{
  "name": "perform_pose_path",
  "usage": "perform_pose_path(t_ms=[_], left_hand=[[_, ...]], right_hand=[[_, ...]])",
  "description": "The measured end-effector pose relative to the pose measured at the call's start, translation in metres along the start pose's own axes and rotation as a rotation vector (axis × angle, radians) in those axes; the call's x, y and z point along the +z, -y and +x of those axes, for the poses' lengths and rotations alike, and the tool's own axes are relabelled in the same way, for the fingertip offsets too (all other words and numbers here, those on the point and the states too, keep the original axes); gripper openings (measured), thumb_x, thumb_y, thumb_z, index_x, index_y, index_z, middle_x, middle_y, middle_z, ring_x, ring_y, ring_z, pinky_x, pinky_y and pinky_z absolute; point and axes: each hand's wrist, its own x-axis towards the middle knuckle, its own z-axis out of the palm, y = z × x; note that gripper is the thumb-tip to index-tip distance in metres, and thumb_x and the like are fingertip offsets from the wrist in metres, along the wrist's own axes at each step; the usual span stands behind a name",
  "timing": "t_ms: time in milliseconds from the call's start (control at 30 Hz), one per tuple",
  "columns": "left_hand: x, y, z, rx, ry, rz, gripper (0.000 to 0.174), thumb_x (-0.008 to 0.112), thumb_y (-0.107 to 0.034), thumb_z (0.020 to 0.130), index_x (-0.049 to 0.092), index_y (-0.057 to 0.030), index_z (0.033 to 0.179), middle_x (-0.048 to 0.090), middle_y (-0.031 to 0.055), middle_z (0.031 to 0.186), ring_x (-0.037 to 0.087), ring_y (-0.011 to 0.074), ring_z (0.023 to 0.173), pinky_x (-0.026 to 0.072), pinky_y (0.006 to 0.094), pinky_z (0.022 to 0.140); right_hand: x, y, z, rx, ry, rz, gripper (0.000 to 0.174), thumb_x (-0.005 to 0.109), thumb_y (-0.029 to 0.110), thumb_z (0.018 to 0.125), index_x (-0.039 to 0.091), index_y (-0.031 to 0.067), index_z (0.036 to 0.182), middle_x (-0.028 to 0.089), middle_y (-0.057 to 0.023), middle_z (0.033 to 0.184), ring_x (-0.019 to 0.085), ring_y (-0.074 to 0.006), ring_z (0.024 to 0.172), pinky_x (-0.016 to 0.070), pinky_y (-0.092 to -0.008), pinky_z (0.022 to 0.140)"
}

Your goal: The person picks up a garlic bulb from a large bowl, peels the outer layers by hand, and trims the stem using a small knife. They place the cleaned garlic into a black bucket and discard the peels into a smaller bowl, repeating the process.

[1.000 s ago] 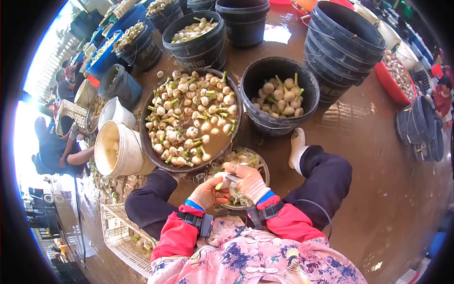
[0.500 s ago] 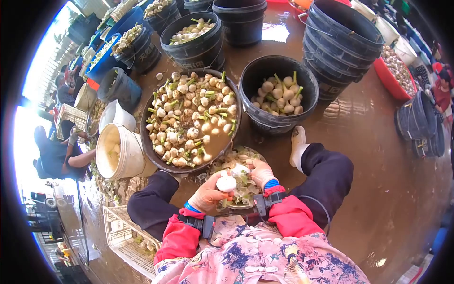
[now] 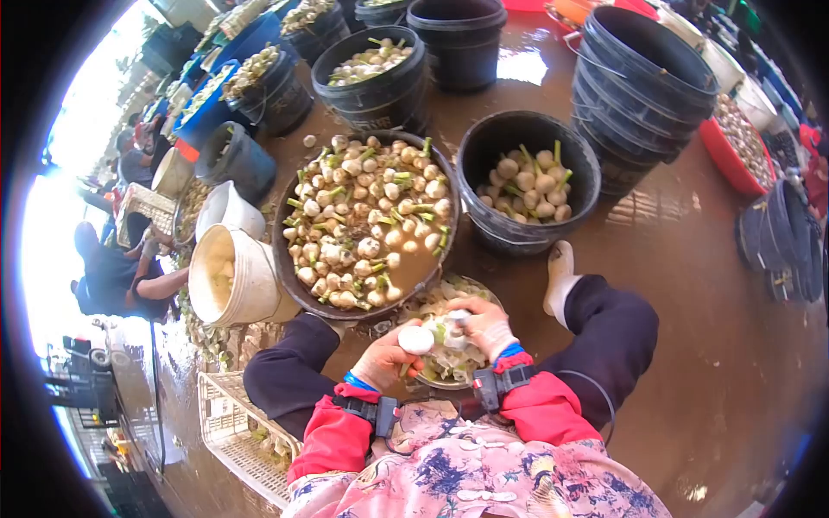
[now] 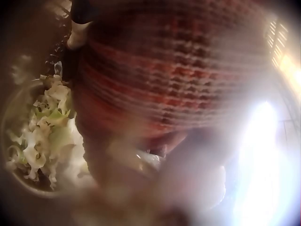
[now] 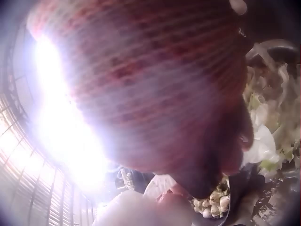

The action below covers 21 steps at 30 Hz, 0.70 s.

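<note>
My left hand [image 3: 380, 361] grips a round, peeled white garlic bulb [image 3: 417, 340], its smooth end facing up. To the right, the curled fingers of my right hand [image 3: 490, 331] hold a small grey-white tool [image 3: 459, 318], blurred and partly covered by the fingers. Both hands wear knitted gloves with bare fingertips. Beneath them, pale garlic skins [image 3: 449, 367] fill a round bowl; in the left wrist view the loose skins [image 4: 47, 136] lie beside the glove. Beyond the bowl, a wide dark tub [image 3: 345, 314] contains unpeeled garlic bulbs [image 3: 345, 220] with cut green stems in muddy water.
A black bucket [image 3: 518, 240] with trimmed bulbs stands ahead to the right, before a stack of black buckets [image 3: 635, 112]. White buckets [image 3: 259, 289] flank the tub's left side. By my left leg lies a cream plastic crate [image 3: 216, 414]. Another person [image 3: 121, 276] sits far left.
The hands have drawn apart: the right moved off the bulb to the right. My left hand turned the bulb, showing its white round end. The head view shifted slightly.
</note>
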Motion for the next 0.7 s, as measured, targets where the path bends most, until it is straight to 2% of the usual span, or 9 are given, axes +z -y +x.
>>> perform_pose_path(t_ms=[100, 233, 400, 467, 533, 567, 600, 633, 700], left_hand=[[-0.010, 0.009, 0.007, -0.062, -0.020, -0.105, 0.044, 0.053, -0.008, 0.083, 0.045, -0.0042, 0.125, 0.059, 0.0055, 0.092, 0.054, 0.0089, 0.064, 0.0454, 0.0242, 0.056], [-0.005, 0.015, 0.018, -0.153, -0.172, -0.171, 0.040, 0.055, -0.014, 0.087, 0.047, -0.0073, 0.126, 0.058, 0.0029, 0.093, 0.048, 0.0069, 0.063, 0.0406, 0.0205, 0.054], [-0.020, -0.008, 0.066, -0.083, -0.141, -0.220, 0.034, 0.056, -0.012, 0.085, 0.053, -0.0047, 0.118, 0.058, 0.0035, 0.090, 0.049, 0.0081, 0.063, 0.0408, 0.0201, 0.054], [-0.004, -0.073, 0.086, 0.061, -0.303, -0.061, 0.017, 0.056, -0.016, 0.085, 0.060, -0.0026, 0.095, 0.056, 0.0028, 0.074, 0.045, 0.0092, 0.051, 0.0373, 0.0200, 0.046], [0.019, -0.159, 0.093, 0.533, -0.338, 0.531, 0.026, 0.051, -0.027, 0.091, 0.059, -0.0034, 0.097, 0.056, 0.0027, 0.072, 0.050, 0.0106, 0.052, 0.0400, 0.0220, 0.047], [0.000, -0.195, 0.122, 0.601, -0.195, -0.026, 0.030, 0.049, -0.030, 0.092, 0.055, -0.0032, 0.105, 0.057, 0.0036, 0.082, 0.056, 0.0116, 0.067, 0.0443, 0.0247, 0.055], [0.010, -0.234, 0.127, 0.787, -0.061, -0.063, 0.039, 0.048, -0.034, 0.093, 0.049, -0.0004, 0.112, 0.057, 0.0073, 0.094, 0.057, 0.0157, 0.082, 0.0484, 0.0294, 0.066], [0.003, -0.270, 0.129, 0.699, -0.040, -0.163, 0.048, 0.052, -0.038, 0.091, 0.045, 0.0032, 0.115, 0.054, 0.0124, 0.105, 0.057, 0.0207, 0.090, 0.0504, 0.0344, 0.075], [0.023, -0.306, 0.125, 0.801, -0.010, -0.280, 0.049, 0.059, -0.041, 0.086, 0.044, -0.0075, 0.117, 0.055, 0.0179, 0.107, 0.061, 0.0294, 0.091, 0.0543, 0.0410, 0.076]], right_hand=[[-0.005, -0.017, 0.012, 0.145, -0.108, 0.158, 0.027, 0.060, 0.010, 0.084, 0.061, 0.0032, 0.111, 0.064, -0.0065, 0.091, 0.058, -0.0101, 0.070, 0.0473, -0.0229, 0.065], [0.002, -0.018, 0.009, 0.073, -0.016, -0.596, 0.038, 0.063, 0.021, 0.084, 0.058, 0.0122, 0.120, 0.066, -0.0077, 0.095, 0.058, -0.0130, 0.077, 0.0456, -0.0259, 0.070], [0.002, -0.014, 0.014, 0.226, -0.041, -0.323, 0.037, 0.057, 0.008, 0.083, 0.057, 0.0069, 0.119, 0.064, -0.0089, 0.102, 0.059, -0.0133, 0.079, 0.0478, -0.0254, 0.072], [0.001, -0.042, 0.028, 0.251, -0.050, -0.204, 0.037, 0.054, 0.002, 0.082, 0.058, 0.0067, 0.119, 0.062, -0.0089, 0.105, 0.059, -0.0141, 0.081, 0.0487, -0.0250, 0.071], [0.000, -0.052, 0.035, 0.266, -0.062, -0.055, 0.041, 0.047, -0.010, 0.080, 0.059, 0.0054, 0.116, 0.058, -0.0085, 0.112, 0.058, -0.0163, 0.089, 0.0512, -0.0247, 0.070], [0.000, -0.054, 0.036, 0.275, -0.060, -0.056, 0.041, 0.047, -0.010, 0.080, 0.059, 0.0054, 0.116, 0.058, -0.0085, 0.112, 0.058, -0.0163, 0.089, 0.0512, -0.0247, 0.070], [0.001, -0.060, 0.039, 0.234, -0.066, -0.075, 0.041, 0.046, -0.011, 0.080, 0.059, 0.0043, 0.116, 0.058, -0.0087, 0.111, 0.058, -0.0163, 0.090, 0.0512, -0.0248, 0.069], [0.002, -0.065, 0.042, 0.193, -0.073, -0.093, 0.040, 0.045, -0.011, 0.080, 0.059, 0.0031, 0.115, 0.058, -0.0089, 0.110, 0.058, -0.0164, 0.091, 0.0512, -0.0248, 0.069], [0.006, -0.066, 0.047, 0.176, -0.113, 0.019, 0.039, 0.045, -0.011, 0.080, 0.059, 0.0024, 0.114, 0.059, -0.0094, 0.109, 0.058, -0.0161, 0.090, 0.0511, -0.0245, 0.068]])
